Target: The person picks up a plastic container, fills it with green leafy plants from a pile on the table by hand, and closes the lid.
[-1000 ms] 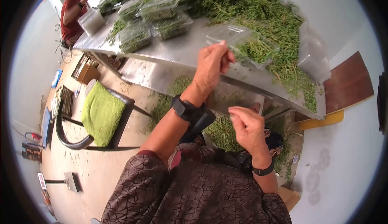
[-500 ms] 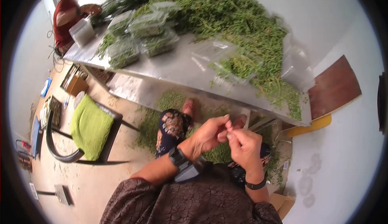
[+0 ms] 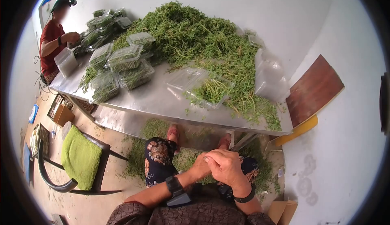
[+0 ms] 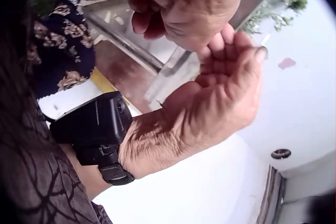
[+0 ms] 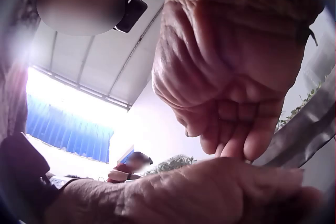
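Observation:
In the head view my two hands meet low in front of my body, short of the table edge. The right hand (image 3: 225, 167) overlaps the left hand (image 3: 199, 169) and hides most of its fingers. In the left wrist view the left hand (image 4: 194, 6) has loosely bent fingers, and the right hand (image 4: 226, 85) curves its fingers up against it. Seen in the right wrist view, the right hand (image 5: 231, 61) hangs over the left hand (image 5: 184, 192) with fingertips close to it. No object shows in either hand. Nearest on the metal table (image 3: 158, 99) lies an open clear plastic box (image 3: 209, 99) with green stems inside.
A large heap of leafy greens (image 3: 187, 34) covers the table's back. Filled clear boxes (image 3: 126, 58) are stacked to the left, and nested empty boxes (image 3: 270, 78) stand right. Another person (image 3: 53, 42) works at the far left end. A chair with a green towel (image 3: 79, 156) stands left.
My left hand has come back and down from over the table to my lap. The hands, first apart, met at the fingertips and now overlap. The head view has shifted, showing more wall.

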`<state>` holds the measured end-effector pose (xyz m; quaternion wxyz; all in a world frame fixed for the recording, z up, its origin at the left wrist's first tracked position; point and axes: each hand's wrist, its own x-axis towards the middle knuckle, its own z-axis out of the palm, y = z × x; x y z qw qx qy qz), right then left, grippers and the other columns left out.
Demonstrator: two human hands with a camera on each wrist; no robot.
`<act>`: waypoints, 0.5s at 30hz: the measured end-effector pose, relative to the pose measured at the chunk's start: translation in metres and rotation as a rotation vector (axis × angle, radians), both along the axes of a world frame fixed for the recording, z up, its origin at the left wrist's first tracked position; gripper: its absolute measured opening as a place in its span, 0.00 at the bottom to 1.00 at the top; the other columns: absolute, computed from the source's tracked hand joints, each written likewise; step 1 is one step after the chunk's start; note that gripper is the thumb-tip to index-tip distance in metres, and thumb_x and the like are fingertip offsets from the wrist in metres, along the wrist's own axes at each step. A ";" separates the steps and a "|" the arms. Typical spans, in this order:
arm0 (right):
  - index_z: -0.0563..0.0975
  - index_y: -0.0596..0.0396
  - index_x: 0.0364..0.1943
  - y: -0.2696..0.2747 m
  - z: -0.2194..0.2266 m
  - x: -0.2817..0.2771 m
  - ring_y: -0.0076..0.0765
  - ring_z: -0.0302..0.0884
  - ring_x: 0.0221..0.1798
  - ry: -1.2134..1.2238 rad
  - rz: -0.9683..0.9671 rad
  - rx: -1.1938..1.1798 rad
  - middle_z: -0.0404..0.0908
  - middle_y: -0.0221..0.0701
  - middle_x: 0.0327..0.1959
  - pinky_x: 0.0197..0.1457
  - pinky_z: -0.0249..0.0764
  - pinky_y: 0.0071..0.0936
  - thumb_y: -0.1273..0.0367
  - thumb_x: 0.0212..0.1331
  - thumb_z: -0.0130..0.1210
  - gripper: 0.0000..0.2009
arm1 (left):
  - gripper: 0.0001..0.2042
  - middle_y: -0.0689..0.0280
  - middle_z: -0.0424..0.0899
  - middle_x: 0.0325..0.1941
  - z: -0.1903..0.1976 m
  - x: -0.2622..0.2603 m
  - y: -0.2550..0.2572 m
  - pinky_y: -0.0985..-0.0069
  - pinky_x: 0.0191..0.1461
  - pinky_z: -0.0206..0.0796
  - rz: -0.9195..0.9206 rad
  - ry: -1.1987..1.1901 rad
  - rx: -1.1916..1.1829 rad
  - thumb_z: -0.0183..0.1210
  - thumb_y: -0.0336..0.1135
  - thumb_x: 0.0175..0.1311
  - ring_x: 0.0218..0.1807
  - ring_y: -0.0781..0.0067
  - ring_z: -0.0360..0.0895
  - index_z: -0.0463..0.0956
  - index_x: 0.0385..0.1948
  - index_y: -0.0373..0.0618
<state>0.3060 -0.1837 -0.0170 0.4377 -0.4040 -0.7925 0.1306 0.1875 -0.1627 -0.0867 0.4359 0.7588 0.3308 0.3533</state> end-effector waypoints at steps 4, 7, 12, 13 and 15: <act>0.78 0.60 0.30 0.003 0.013 0.006 0.38 0.80 0.28 0.176 0.021 -0.021 0.81 0.38 0.28 0.31 0.74 0.28 0.79 0.51 0.56 0.04 | 0.05 0.55 0.79 0.29 0.022 -0.012 0.012 0.69 0.34 0.69 0.125 -0.195 -0.157 0.57 0.29 0.54 0.30 0.56 0.78 0.76 0.28 0.36; 0.78 0.59 0.31 0.008 0.024 0.020 0.41 0.80 0.29 0.115 -0.128 0.002 0.81 0.37 0.28 0.31 0.75 0.30 0.77 0.51 0.57 0.03 | 0.04 0.55 0.76 0.25 0.055 -0.026 0.035 0.67 0.31 0.67 0.300 -0.084 0.101 0.57 0.28 0.57 0.27 0.55 0.75 0.74 0.26 0.37; 0.78 0.58 0.33 0.025 0.037 0.047 0.41 0.80 0.28 0.089 -0.346 0.035 0.81 0.38 0.29 0.32 0.74 0.31 0.75 0.49 0.60 0.06 | 0.04 0.53 0.75 0.26 0.097 -0.057 0.074 0.65 0.31 0.66 0.567 -0.036 0.473 0.55 0.27 0.59 0.28 0.50 0.74 0.72 0.26 0.38; 0.78 0.58 0.36 0.031 0.038 0.054 0.41 0.80 0.29 0.046 -0.432 0.010 0.81 0.38 0.30 0.33 0.74 0.33 0.73 0.49 0.61 0.10 | 0.04 0.53 0.75 0.27 0.096 -0.063 0.085 0.64 0.31 0.66 0.634 0.007 0.514 0.55 0.27 0.58 0.29 0.49 0.74 0.72 0.26 0.38; 0.77 0.59 0.39 0.042 0.044 0.065 0.41 0.79 0.29 0.003 -0.525 -0.014 0.81 0.39 0.32 0.34 0.74 0.34 0.71 0.48 0.62 0.13 | 0.03 0.53 0.75 0.27 0.091 -0.073 0.103 0.63 0.32 0.67 0.693 0.048 0.556 0.55 0.27 0.58 0.29 0.48 0.74 0.72 0.27 0.38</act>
